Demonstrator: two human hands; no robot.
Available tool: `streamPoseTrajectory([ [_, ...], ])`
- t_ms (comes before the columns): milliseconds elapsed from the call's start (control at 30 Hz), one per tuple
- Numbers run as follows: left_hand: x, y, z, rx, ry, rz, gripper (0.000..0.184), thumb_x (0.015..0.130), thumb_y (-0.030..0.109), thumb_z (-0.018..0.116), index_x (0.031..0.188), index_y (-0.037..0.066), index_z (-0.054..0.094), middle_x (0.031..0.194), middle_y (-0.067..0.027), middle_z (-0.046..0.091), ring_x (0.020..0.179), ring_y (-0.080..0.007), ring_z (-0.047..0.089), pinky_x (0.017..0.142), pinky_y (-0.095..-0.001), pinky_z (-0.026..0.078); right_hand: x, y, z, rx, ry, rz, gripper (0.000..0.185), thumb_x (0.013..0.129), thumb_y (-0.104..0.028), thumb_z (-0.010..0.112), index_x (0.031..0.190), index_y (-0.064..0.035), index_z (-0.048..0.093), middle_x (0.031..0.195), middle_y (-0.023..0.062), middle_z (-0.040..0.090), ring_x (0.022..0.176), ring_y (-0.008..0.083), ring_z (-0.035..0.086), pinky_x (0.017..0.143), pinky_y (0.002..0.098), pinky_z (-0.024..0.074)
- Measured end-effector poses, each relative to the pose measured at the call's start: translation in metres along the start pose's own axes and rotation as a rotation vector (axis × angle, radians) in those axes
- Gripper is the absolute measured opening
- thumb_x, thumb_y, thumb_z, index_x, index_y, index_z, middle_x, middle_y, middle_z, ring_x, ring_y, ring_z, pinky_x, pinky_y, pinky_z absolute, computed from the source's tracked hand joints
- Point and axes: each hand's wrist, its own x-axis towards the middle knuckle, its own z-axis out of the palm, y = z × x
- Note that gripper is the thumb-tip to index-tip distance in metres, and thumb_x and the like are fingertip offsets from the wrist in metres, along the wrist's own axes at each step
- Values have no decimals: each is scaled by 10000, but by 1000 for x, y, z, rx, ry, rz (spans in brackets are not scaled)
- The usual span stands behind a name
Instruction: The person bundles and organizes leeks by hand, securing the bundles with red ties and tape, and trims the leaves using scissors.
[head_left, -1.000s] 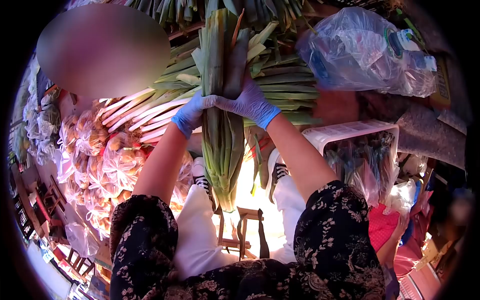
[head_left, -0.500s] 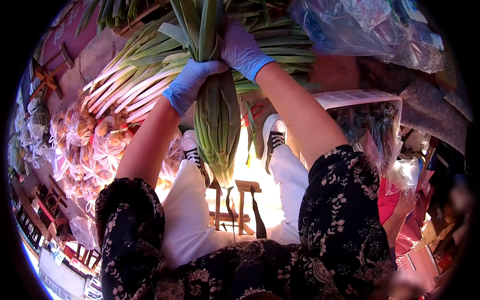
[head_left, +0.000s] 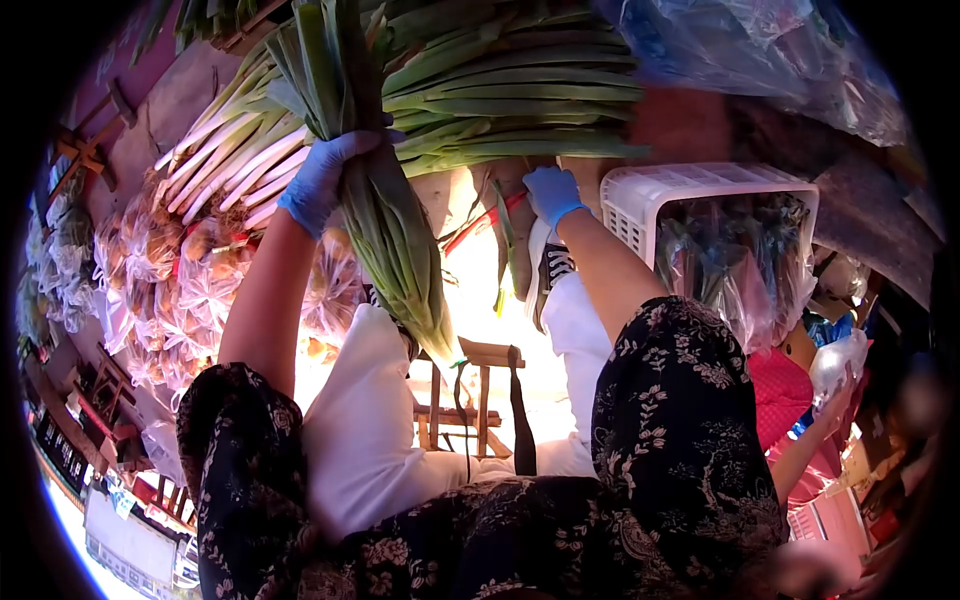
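Blue-gloved left hand (head_left: pixel 322 180) wrapped round a leek bundle (head_left: pixel 395 235) — right hand (head_left: pixel 553 195) well apart from it.
Nearest, white trousers (head_left: pixel 365 425) flank a small wooden stool (head_left: pixel 490 354), and the bundle's pale lower tip comes down just beside the stool's top; the bundle slants up and left from there, its middle closed in the left hand's fingers. Near a dark shoe (head_left: pixel 556 264), the right hand has its fingers bent inward at the upper end of a red strip (head_left: pixel 484 222); whether it has hold of the strip is hidden. Beyond lies a leek pile (head_left: pixel 520 95), white ends to the left, with bagged produce (head_left: pixel 215 290) below those ends. A white crate (head_left: pixel 715 177) of clear bags stands right of the right hand; farther off, at the right edge, another person's hand (head_left: pixel 838 398) touches a clear bag (head_left: pixel 838 365).
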Motion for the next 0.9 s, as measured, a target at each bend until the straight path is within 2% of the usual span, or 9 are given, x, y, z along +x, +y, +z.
streamPoseTrajectory([
  [167, -6, 3, 6, -30, -50, -10, 407, 738, 110, 603, 1111, -21, 503, 979, -132, 636, 867, -194, 599, 811, -301, 495, 23, -10, -117, 571, -126, 11, 175, 742, -127, 553, 901, -65, 595, 877, 112, 622, 789, 263, 604, 691, 382, 479],
  [267, -4, 4, 7, -43, -73, -18, 414, 723, 104, 611, 1106, -15, 505, 1014, -137, 622, 864, -195, 594, 795, -319, 503, 28, -18, -176, 1378, 162, -48, 168, 739, -137, 562, 879, -54, 605, 818, 134, 616, 723, 281, 592, 654, 378, 474],
  [367, -4, -1, 4, -12, -24, -27, 451, 690, 124, 651, 1104, -3, 521, 983, -96, 593, 849, -196, 585, 807, -324, 495, 42, -20, -204, 1196, 297, -49, 177, 762, -177, 578, 885, -61, 631, 704, 130, 591, 660, 259, 595, 614, 365, 463],
  [467, -7, 1, 5, 14, 1, -3, 471, 670, 126, 668, 1101, -4, 529, 937, -75, 579, 851, -195, 579, 802, -321, 495, 39, -41, -213, 541, 336, 0, 234, 780, -261, 549, 803, -56, 657, 758, 128, 647, 704, 326, 615, 625, 399, 488],
  [500, -7, 1, 4, 37, -23, 43, 461, 674, 127, 662, 1097, -4, 533, 945, -80, 580, 856, -192, 575, 799, -316, 491, 40, -48, -211, 376, 307, 27, 272, 792, -305, 535, 800, -71, 673, 779, 118, 655, 716, 319, 626, 620, 406, 490],
  [633, -9, 0, 4, 45, -12, 34, 448, 666, 136, 660, 1078, 2, 548, 949, -72, 579, 874, -185, 563, 816, -303, 474, 47, -51, -188, -76, -2, 66, 210, 784, -240, 533, 821, -95, 680, 805, 116, 659, 764, 287, 639, 629, 412, 493],
  [733, -8, -1, 3, 46, -41, 71, 445, 658, 142, 660, 1069, 7, 557, 955, -66, 580, 891, -180, 554, 830, -296, 464, 44, -44, -181, -161, 395, -166, 204, 776, -209, 527, 854, -111, 688, 836, 117, 663, 808, 291, 641, 653, 410, 502],
  [833, -5, -1, 0, 59, -88, 102, 446, 656, 142, 661, 1068, 7, 559, 962, -64, 581, 899, -178, 551, 836, -295, 460, 39, -45, -204, 556, 226, -203, 206, 761, -201, 531, 863, -113, 687, 857, 122, 665, 832, 298, 642, 682, 407, 504],
  [900, -6, 0, 3, 38, -102, 96, 450, 661, 134, 660, 1079, 5, 556, 972, -68, 583, 905, -181, 554, 837, -299, 462, 41, -40, -217, 236, 129, 110, 221, 757, -211, 532, 874, -103, 685, 874, 129, 664, 845, 303, 641, 708, 400, 503],
])
